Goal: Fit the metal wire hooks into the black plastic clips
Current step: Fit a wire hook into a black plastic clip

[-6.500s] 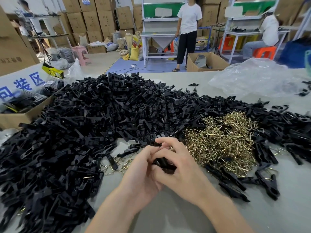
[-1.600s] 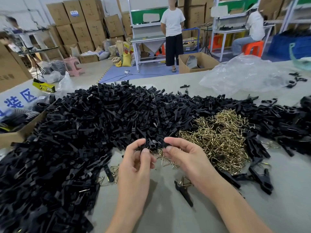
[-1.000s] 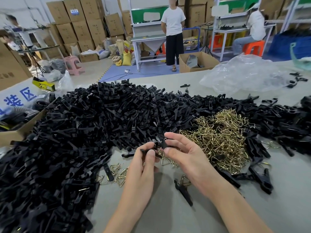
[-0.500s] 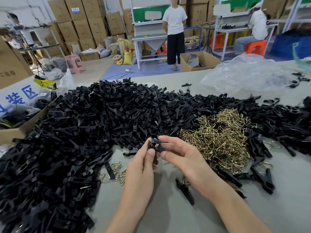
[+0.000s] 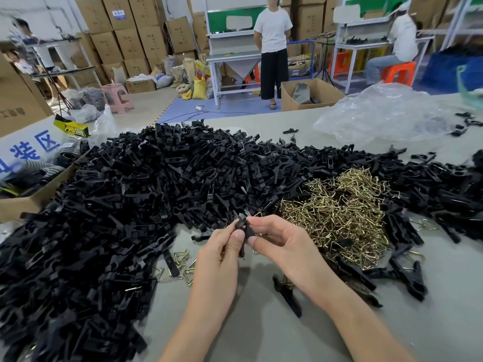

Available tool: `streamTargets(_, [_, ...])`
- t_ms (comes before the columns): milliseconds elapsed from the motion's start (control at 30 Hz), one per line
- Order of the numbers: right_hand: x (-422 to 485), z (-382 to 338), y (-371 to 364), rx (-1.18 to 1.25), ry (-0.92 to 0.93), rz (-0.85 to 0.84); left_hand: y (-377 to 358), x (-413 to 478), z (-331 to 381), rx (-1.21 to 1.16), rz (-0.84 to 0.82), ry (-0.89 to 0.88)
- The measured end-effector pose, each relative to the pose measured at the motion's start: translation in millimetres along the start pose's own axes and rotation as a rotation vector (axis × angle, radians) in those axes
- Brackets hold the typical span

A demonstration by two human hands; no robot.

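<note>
Both hands are on one black plastic clip (image 5: 241,227), held up just above the table (image 5: 261,335) at the near edge of the big clip pile (image 5: 156,184). The left hand (image 5: 222,246) pinches it between thumb and forefinger, and the right hand (image 5: 282,241) pinches it from the other side. There's a glint of brass wire at the right fingertips. Can't tell if that's a hook being held or whether it's seated.

Handling-wise, I'd guess these clips are light, rigid and a bit slick, so you grab the body near the pivot and leave the slot clear. The wire hooks (image 5: 337,207), piled just right of the hands, look thin, springy and prone to tangling. Pick one by its bend, not the ends.

Compared with a second and a half ago, the hands have closed in together. They were apart then, picking at the pile edge. The finished clip (image 5: 286,291) under the right wrist hasn't moved, and neither have the loose hooks (image 5: 180,265) by the left hand.
</note>
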State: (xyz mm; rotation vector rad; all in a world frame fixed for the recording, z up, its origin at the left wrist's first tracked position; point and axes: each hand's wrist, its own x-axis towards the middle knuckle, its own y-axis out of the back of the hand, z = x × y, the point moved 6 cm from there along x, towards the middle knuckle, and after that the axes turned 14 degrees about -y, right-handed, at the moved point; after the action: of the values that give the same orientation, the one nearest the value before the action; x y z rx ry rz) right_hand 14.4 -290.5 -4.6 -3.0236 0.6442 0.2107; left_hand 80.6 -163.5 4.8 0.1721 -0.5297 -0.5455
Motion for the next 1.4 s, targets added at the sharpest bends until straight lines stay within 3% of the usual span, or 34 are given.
streamTargets(267, [-2, -5, 5, 0.122, 0.004, -0.006, 4, -2, -1, -0.119, 0.118, 0.032])
streamTargets(767, [1, -3, 10, 0.112, 0.002, -0.053, 5, 0, -1, -0.101, 0.088, 0.022])
streamTargets(867, [2, -7, 25, 0.2, 0.052, 0.056, 8, -1, -4, 0.099, 0.075, -0.004])
streamTargets(1033, [6, -4, 52, 0.491, 0.093, 0.214, -10, -5, -5, 0.74, -0.276, -0.164])
streamTargets(1400, [11, 0, 49, 0.441, 0.123, 0.249, -22, 1, -3, 0.947, -0.388, -0.264])
